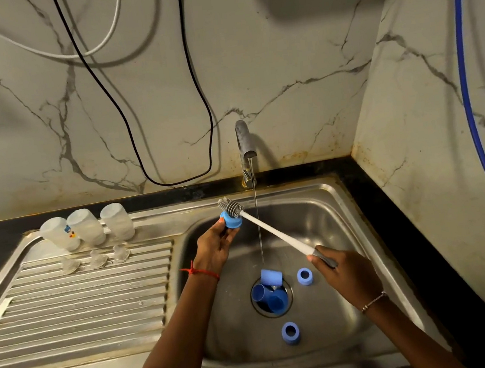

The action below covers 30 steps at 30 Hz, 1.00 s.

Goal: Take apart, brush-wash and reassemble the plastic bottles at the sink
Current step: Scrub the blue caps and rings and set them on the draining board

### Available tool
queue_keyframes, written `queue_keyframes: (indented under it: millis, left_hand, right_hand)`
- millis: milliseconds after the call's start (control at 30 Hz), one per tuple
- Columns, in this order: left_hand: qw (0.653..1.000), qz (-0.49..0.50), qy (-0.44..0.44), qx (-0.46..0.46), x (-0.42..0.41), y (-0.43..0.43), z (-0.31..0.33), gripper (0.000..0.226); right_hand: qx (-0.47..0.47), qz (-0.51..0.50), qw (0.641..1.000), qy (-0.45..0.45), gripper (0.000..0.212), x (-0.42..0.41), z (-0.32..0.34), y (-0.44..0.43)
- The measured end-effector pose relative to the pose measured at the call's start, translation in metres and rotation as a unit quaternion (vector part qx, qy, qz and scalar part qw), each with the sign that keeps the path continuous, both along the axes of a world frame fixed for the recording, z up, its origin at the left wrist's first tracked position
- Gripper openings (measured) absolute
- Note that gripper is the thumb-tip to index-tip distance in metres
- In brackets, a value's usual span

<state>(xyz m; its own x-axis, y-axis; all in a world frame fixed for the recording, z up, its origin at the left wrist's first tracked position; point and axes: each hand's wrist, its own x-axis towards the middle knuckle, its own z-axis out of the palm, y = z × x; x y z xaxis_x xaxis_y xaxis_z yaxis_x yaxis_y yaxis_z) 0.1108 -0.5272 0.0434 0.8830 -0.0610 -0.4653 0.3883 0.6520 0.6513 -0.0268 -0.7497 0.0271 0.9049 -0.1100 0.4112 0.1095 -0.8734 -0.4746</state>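
Observation:
My left hand [216,245] grips a blue bottle collar [232,220] over the sink basin. My right hand [342,275] holds the grey grip of a long white bottle brush [274,232], whose grey bristle head [230,206] lies against the collar's top. Three clear bottle bodies [86,227] stand upside down at the back of the drainboard, with three clear teats [97,259] in front of them. In the basin lie two blue rings [305,276] [290,333] and blue caps [271,278] piled on the drain.
The tap [245,143] runs a thin stream into the steel sink [325,219]. The ribbed drainboard [81,301] stretches left. Black and white cables [164,101] hang on the marble wall, and a blue hose [468,95] runs down the right wall.

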Motion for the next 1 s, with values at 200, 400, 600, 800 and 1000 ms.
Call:
queue_keyframes:
  millis: [200,400,600,800,1000]
  left_hand:
    - [0.999,0.026,0.028,-0.015,0.003,0.003,-0.001,0.037]
    - [0.999,0.011,0.04,-0.008,0.002,-0.004,-0.008,0.029]
    - [0.999,-0.021,0.023,0.011,0.003,-0.009,-0.01,0.031]
    - [0.999,-0.009,0.033,0.021,0.007,-0.006,-0.01,0.036]
    - [0.999,-0.022,0.025,0.024,0.018,-0.017,-0.011,0.031]
  right_hand:
    - [0.047,0.014,0.996,0.075,0.034,-0.003,-0.003,0.0]
    - [0.037,0.022,0.996,0.081,0.025,-0.011,-0.006,-0.001]
    - [0.14,0.013,0.986,0.089,0.044,0.0,-0.005,0.011]
    - [0.079,-0.024,0.98,0.183,0.029,0.002,-0.033,0.002]
    - [-0.124,0.064,0.954,0.264,0.032,-0.006,-0.069,0.015]
